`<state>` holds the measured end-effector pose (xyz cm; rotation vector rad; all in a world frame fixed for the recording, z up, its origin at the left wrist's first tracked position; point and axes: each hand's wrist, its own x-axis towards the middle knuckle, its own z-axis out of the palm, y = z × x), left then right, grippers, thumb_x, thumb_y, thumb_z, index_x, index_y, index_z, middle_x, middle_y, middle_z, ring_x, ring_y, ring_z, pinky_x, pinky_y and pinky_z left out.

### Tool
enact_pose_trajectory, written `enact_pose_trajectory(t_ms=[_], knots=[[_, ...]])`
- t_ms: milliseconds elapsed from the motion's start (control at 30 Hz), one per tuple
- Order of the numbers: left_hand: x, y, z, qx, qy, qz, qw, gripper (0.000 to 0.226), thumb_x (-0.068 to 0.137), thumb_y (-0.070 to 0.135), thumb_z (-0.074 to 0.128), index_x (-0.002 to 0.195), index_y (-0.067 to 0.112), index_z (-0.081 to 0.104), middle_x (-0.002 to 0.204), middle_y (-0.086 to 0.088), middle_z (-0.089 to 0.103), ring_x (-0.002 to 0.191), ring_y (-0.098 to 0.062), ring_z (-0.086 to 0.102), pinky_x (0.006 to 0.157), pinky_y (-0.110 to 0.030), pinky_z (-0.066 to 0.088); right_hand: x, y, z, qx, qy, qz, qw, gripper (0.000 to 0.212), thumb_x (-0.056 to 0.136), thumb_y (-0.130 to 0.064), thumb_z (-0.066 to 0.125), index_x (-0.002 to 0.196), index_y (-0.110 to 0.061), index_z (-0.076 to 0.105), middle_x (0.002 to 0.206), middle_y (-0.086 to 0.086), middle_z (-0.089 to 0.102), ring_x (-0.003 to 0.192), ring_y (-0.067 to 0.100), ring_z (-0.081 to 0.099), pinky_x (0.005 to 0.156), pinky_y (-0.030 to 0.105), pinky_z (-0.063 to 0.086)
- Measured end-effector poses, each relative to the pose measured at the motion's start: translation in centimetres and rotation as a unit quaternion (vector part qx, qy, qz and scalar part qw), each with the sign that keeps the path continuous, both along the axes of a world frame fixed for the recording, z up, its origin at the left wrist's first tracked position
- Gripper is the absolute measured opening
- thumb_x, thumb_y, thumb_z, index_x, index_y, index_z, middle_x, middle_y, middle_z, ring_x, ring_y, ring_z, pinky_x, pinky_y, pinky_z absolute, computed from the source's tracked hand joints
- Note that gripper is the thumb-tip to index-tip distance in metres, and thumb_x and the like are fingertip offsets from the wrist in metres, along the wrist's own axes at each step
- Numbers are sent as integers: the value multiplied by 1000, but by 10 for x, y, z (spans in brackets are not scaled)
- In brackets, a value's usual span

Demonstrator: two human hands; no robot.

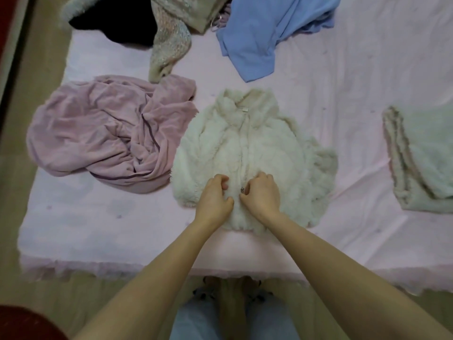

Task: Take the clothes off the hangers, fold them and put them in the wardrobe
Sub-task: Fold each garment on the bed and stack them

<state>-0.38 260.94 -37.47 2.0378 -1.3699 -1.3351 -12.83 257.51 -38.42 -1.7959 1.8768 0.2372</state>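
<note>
Jacket: my white fluffy fleece zip-front jacket (pixel 247 153) lies flat, centre frame, on the pink bedsheet (pixel 355 82).
Left hand: my left hand (pixel 215 195) curls, pinching the fleece beside the zip.
Right hand: my right hand (pixel 262 192) pinches the small metal zip pull (pixel 242 190).
Upper left: a crumpled mauve garment (pixel 103 133).

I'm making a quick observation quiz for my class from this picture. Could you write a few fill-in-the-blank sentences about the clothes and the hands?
1. Both hands, left and right, grip the front of the white fluffy ____, near its zip.
2. The crumpled garment to the left of it is ____ in colour.
3. The garment at the far side of the bed is ____.
4. All the clothes lie on a pale ____ bedsheet.

Missing words: jacket; mauve pink; blue; pink
</note>
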Motion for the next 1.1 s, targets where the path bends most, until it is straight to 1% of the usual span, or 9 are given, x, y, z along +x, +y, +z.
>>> enact_pose_trajectory(t_ms=[100, 200, 267, 400, 500, 667, 800, 967, 1100], knots=[[2, -1, 1, 5, -1, -10, 1000, 51, 79, 4, 59, 128, 12, 49, 113, -3, 54, 98, -14, 54, 93, -28, 46, 0, 0, -2, 11, -29, -49, 998, 21, 78, -27, 64, 85, -7, 67, 106, 9, 54, 107, 27, 48, 82, 36, 46], [6, -2, 2, 11, -4, -19, 1000, 54, 79, 5, 61, 131, 13, 46, 115, -3, 53, 101, -16, 54, 93, -30, 46, -1, -4, 7, 110, -82, -69, 988, 28, 79, -28, 60, 60, -14, 47, 67, 4, 50, 74, 27, 56, 53, 28, 36], [6, 1, 5, 15, -3, -28, 999, 64, 77, 8, 66, 136, 13, 41, 119, -2, 50, 106, -17, 53, 95, -32, 46, -7, -11, 21, 163, -144, -123, 968, 33, 82, -25, 57, 54, -14, 44, 55, 2, 45, 58, 23, 48, 50, 28, 33], [-2, 14, 18, -32, 19, -2, 999, 70, 78, 21, 75, 138, 16, 39, 121, 4, 48, 110, -10, 49, 93, -28, 46, -27, -24, 47, 145, -282, -347, 883, 26, 83, -17, 56, 58, -10, 53, 57, 8, 51, 50, 22, 46, 50, 26, 38], [-10, 13, 25, -39, 43, -1, 998, 59, 81, 29, 74, 133, 17, 49, 121, 6, 57, 111, -8, 54, 95, -26, 45, -31, -21, 64, 174, -305, -364, 862, 22, 85, -14, 56, 63, -9, 55, 57, 6, 50, 44, 18, 45, 46, 23, 38], [-29, 5, 36, -46, 43, -52, 997, 13, 87, 29, 67, 76, 22, 67, 70, 5, 66, 66, -6, 56, 64, -28, 43, -30, -19, 98, 273, -304, -251, 878, 21, 86, -13, 58, 67, -8, 66, 52, 0, 53, 41, 10, 42, 42, 20, 32], [-32, 6, 36, -55, -19, -11, 998, 50, 83, 35, 69, 52, 21, 32, 49, 6, 30, 51, -13, 31, 58, -32, 28, -30, -17, 110, 311, -271, -293, 862, 28, 91, -9, 52, 65, -8, 62, 43, -3, 44, 30, 6, 30, 36, 16, 19], [-27, -4, 54, -68, -147, -108, 981, 28, 83, 36, 69, 64, 24, 54, 64, 7, 55, 70, -13, 52, 90, -32, 33, -11, -38, 109, 293, -337, -419, 790, 31, 99, -3, 39, 69, -7, 46, 58, 3, 51, 23, 2, 32, 26, 15, 17], [-7, -19, 73, -93, -248, -189, 946, 23, 85, 37, 64, 68, 28, 51, 72, 7, 57, 85, -18, 56, 86, -30, 32, 7, -48, 103, 258, -363, -468, 763, 26, 95, 5, 36, 73, -3, 46, 43, 4, 54, 23, 2, 37, 26, 14, 17]])
